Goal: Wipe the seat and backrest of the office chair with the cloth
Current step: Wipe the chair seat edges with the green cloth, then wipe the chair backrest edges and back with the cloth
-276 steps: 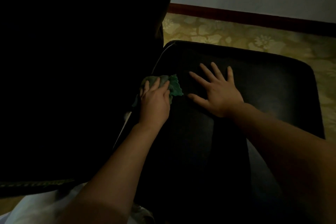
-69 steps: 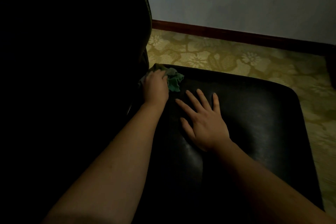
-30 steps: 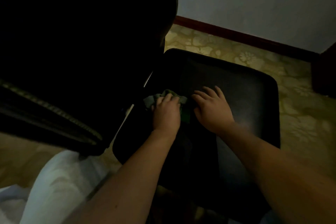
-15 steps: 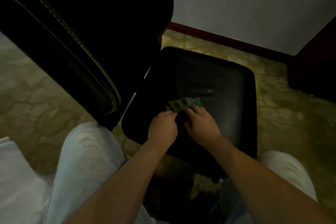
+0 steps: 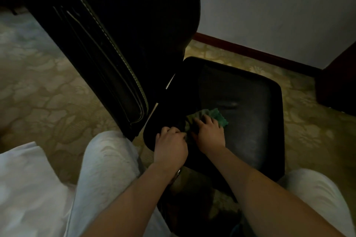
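The black leather seat of the office chair lies in front of me, with its dark backrest rising at the upper left. A crumpled green cloth lies on the left middle of the seat. My right hand lies on top of the cloth with bent fingers gripping it. My left hand is beside it near the seat's left edge, and its curled fingertips pinch the cloth's left end. Most of the cloth is hidden under my hands.
My knees in light trousers flank the seat's near edge. Patterned beige carpet surrounds the chair. A pale wall with a dark red skirting board stands behind, and a dark piece of furniture stands at the right.
The cloth came from the seat's back edge by the backrest toward the near left. My right hand left the bare seat and now lies on the cloth. The view pulled back and up.
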A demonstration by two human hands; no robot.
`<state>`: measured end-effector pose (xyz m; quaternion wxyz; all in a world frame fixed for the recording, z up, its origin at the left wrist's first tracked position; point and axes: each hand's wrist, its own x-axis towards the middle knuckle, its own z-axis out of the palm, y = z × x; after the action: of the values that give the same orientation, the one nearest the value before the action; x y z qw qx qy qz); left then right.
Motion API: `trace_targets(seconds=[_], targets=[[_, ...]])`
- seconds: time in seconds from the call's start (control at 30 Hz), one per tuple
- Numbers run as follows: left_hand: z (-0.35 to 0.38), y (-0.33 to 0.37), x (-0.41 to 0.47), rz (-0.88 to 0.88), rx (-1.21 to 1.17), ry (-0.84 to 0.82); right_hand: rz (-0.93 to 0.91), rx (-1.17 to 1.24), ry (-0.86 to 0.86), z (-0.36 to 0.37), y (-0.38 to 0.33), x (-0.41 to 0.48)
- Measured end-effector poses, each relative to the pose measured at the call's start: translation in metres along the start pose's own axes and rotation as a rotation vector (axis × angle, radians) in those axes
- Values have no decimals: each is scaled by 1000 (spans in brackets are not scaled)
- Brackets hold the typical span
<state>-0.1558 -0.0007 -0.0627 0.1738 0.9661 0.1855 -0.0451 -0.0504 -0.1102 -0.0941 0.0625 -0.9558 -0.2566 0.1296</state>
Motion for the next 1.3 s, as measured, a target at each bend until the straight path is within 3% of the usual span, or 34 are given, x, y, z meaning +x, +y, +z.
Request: trace_targets(seconds=[0.17,0.3,0.57,0.7,1.0,1.3], targets=[[-16,-5,-14,23,-38,-146,-128,-123,63,-9,-9,-8],[-30,-20,-24,28,-140,-94,-85,-67,109,-19,-7,-12],[-75,-35,-46,88,-406,115,64,784,271,-45,-20,-32],[-104,-35,-54,78,-466,204,50,1061,334,-74,-47,-39],[-169,-27,-72,24,-713,529,-173,1213,282,-115,-106,-60],[-204,-42,-75,-32,-772,597,-300,1225,396,-153,-138,-65]])
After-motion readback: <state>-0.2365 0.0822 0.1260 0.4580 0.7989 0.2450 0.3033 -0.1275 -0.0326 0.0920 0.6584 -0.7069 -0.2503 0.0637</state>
